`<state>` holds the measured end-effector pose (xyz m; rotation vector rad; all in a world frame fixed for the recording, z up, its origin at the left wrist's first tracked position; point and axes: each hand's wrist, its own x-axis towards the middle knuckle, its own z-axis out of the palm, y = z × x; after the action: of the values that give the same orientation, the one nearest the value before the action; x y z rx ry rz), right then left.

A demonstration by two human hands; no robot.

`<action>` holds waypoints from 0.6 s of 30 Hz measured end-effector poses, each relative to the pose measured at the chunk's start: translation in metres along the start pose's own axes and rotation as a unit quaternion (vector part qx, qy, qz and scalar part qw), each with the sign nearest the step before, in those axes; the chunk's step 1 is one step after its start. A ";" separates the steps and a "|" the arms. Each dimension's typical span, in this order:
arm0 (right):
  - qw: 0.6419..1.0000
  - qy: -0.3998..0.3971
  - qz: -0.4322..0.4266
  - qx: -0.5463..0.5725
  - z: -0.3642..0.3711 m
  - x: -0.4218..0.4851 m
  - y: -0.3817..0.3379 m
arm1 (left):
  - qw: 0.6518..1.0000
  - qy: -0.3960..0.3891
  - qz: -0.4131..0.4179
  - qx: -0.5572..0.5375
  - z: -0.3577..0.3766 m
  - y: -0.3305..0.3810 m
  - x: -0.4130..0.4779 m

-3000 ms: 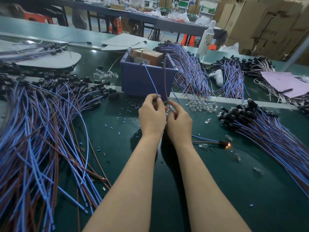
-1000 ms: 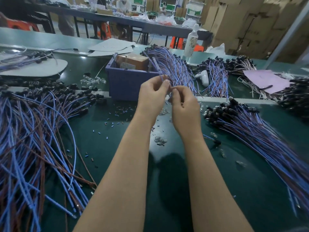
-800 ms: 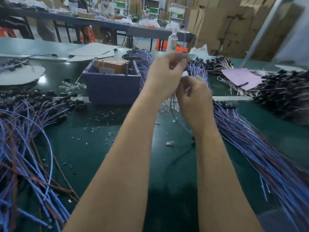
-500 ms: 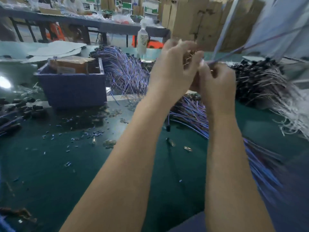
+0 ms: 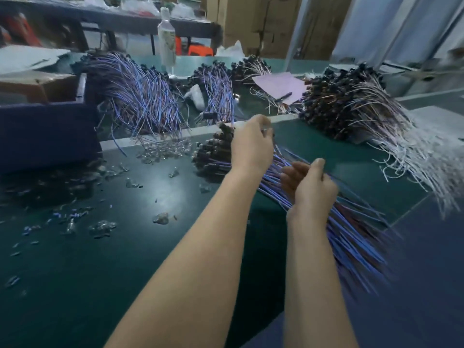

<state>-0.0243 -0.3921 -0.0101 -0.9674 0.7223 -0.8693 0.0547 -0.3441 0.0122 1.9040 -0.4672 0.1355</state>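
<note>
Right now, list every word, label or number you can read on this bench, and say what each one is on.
No text here can be read.
Bottle label: printed, but too blurred to read.
Brown box in the blue bin: nothing legible.
Pink sheet: no print visible.
Cartons behind the bench: no legible marks.

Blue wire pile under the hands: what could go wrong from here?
1. The blue wire pile fans loosely and its tails seem to overhang the table edge. The right hand, close above it, could snag strands and drag them off.
2. The left hand reaches over the pile's black ends; a careless pull might tangle them.
3. Small clear parts lie loose beside the left forearm; a sweep could scatter them.
</note>
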 end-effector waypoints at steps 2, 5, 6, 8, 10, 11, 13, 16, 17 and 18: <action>0.995 -0.010 0.086 0.052 -0.005 0.007 0.006 | 0.994 -0.053 -0.008 0.094 0.016 -0.015 0.003; 0.983 -0.027 0.124 0.132 -0.003 0.012 0.015 | 0.980 -0.104 -0.040 0.167 0.030 -0.033 0.004; 0.981 -0.022 0.126 0.147 -0.001 0.012 0.016 | 0.979 -0.102 -0.042 0.168 0.032 -0.037 0.005; 0.976 -0.004 0.126 0.176 0.003 0.011 0.017 | 0.984 -0.099 -0.048 0.139 0.031 -0.038 0.007; 0.973 0.003 0.125 0.196 0.007 0.008 0.016 | 0.992 -0.096 -0.069 0.049 0.022 -0.036 0.010; 0.972 -0.002 0.125 0.200 0.009 0.004 0.016 | 0.993 -0.088 -0.078 0.000 0.016 -0.035 0.009; 0.974 -0.028 0.126 0.188 0.018 -0.005 0.019 | 0.993 -0.042 -0.077 -0.078 -0.003 -0.031 0.006; 0.975 -0.117 0.133 0.135 0.043 -0.033 0.027 | 0.983 0.044 -0.057 -0.169 -0.046 -0.025 0.000; 0.972 -0.159 0.133 0.108 0.054 -0.046 0.030 | 0.979 0.076 -0.048 -0.182 -0.064 -0.024 -0.003; 0.968 -0.207 0.124 0.070 0.065 -0.061 0.035 | 0.975 0.108 -0.040 -0.192 -0.083 -0.023 -0.006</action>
<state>0.0116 -0.3030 -0.0075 -0.8720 0.4047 -0.4701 0.0681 -0.2592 0.0220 1.5051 -0.2454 0.1831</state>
